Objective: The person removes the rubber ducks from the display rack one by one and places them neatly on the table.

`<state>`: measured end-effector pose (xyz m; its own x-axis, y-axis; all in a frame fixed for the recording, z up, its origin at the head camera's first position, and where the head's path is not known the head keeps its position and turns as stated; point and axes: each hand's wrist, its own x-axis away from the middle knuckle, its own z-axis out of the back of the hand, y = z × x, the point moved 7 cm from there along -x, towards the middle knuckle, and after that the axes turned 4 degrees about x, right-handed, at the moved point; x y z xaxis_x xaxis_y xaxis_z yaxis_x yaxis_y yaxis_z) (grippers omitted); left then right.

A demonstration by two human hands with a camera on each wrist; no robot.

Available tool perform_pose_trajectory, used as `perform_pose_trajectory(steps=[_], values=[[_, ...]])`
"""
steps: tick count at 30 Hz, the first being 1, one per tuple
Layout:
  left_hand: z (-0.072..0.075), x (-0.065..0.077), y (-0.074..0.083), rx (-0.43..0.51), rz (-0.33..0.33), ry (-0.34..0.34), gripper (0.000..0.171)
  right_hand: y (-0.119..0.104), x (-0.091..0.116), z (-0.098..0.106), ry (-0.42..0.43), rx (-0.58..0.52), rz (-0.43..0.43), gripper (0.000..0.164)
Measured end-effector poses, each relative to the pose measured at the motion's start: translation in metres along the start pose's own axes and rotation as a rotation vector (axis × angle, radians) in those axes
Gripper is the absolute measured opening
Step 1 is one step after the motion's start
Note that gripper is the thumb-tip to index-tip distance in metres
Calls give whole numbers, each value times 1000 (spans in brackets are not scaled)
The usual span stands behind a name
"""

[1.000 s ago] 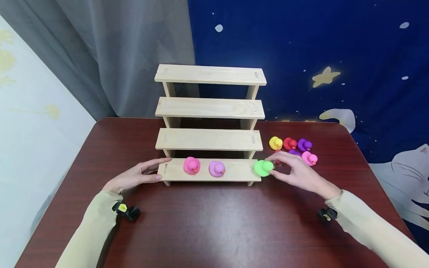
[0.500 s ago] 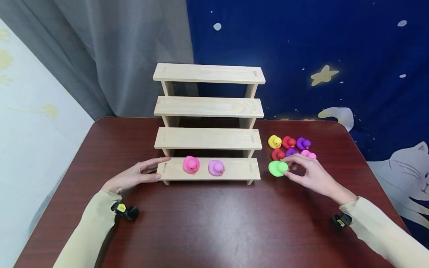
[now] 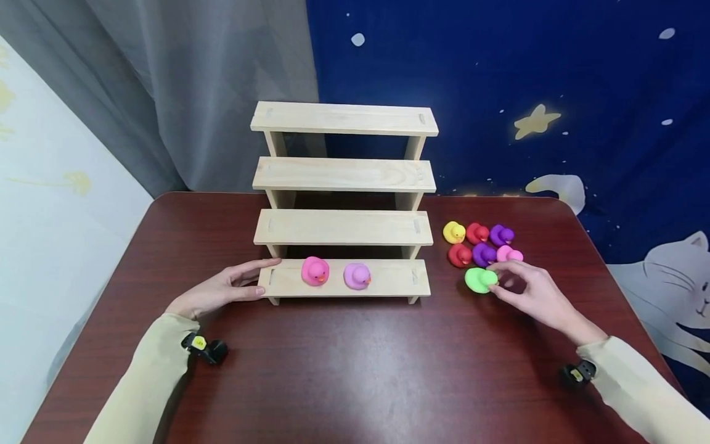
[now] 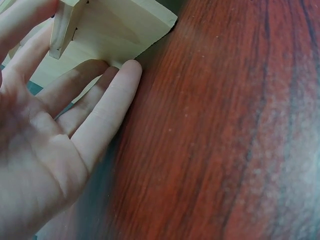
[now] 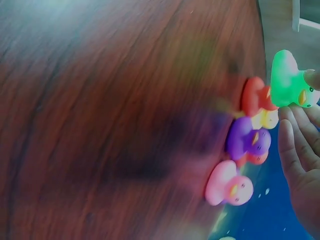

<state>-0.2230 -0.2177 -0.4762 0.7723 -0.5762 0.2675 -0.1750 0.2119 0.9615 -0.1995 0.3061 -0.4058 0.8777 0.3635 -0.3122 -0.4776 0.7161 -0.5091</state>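
Observation:
My right hand (image 3: 527,293) pinches a bright green rubber duck (image 3: 479,280) by its head, between thumb and fingertips, right of the wooden stand and just in front of the other ducks. In the right wrist view the green duck (image 5: 287,80) overlaps a red duck (image 5: 254,96). My left hand (image 3: 222,288) touches the left end of the bottom shelf (image 3: 394,279), its fingers extended; in the left wrist view the fingers (image 4: 107,110) lie against the pale wood. On that shelf a hot pink duck (image 3: 315,271) and a lilac duck (image 3: 357,276) sit side by side.
Three bare shelves rise behind, up to the top shelf (image 3: 344,117). Right of the stand, on the brown table (image 3: 355,370), sit a yellow duck (image 3: 453,232), a light pink duck (image 3: 509,254), purple ducks (image 3: 484,254) and red ducks (image 3: 459,255). Curtains hang behind.
My right hand has carried the green duck rightward, from the right end of the bottom shelf to in front of the duck group. My left hand stays at the shelf end.

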Motion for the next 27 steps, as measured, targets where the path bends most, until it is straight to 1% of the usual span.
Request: perform_pose_trajectory(steps=[7, 12, 17, 21, 27], values=[[1, 0, -1, 18, 21, 17, 59, 14, 8, 10, 28, 47, -49, 34], [1, 0, -1, 14, 26, 28, 59, 25, 15, 17, 43, 55, -112, 31], [1, -1, -1, 24, 21, 22, 59, 37, 23, 19, 51, 29, -181, 29], [0, -1, -1, 36, 13, 13, 60, 45, 29, 21, 51, 41, -222, 28], [0, -1, 0, 26, 4, 15, 59, 53, 36, 23, 49, 53, -278, 26]])
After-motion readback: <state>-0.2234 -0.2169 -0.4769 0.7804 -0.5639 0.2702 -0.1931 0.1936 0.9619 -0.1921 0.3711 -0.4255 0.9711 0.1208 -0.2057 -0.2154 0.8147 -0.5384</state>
